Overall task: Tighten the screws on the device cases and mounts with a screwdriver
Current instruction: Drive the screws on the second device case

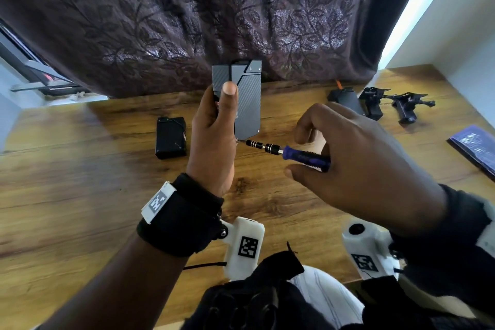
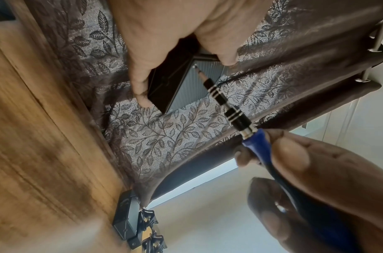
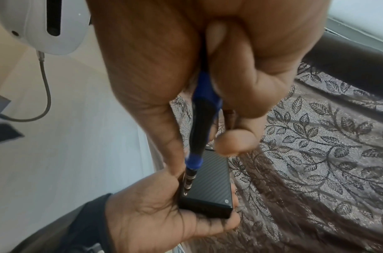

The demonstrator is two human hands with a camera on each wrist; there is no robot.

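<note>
While the left hand (image 1: 214, 139) clasps the rigid, light-looking device case (image 1: 247, 99) upright above the table (image 1: 80, 182), right hand (image 1: 356, 158) fingers pinch the screwdriver (image 1: 284, 151) handle, tip at a lower corner screw; ribbed shell should resist slipping

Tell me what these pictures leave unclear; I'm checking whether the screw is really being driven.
- Head view: the screwdriver tip meets the device case at its lower corner; the screw head is too small to read.
- Head view: the right hand hides the handle's end.
- Right wrist view: the bit's seating is blurred.
- Left wrist view: the left hand covers most of the case.
- Head view: the mounts are too far for screws to show.
</note>
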